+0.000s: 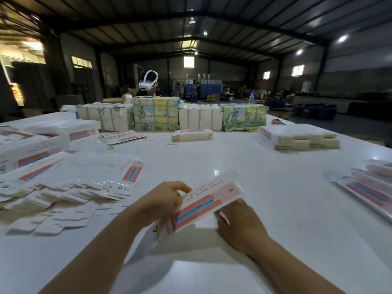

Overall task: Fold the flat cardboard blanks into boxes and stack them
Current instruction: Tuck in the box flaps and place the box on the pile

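One head-worn view looks forward and down across the glossy white tabletop. Near edge close; the dim warehouse hall lies far behind.

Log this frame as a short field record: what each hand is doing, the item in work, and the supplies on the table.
left hand: pinches the near-left end of the blank
right hand: grips the blank's right edge
blank in work: pink and blue print, held just above the table
flat blanks: spread in a loose heap at left
folded box: lies alone at table centre, far side
rubber band: loose, near that box
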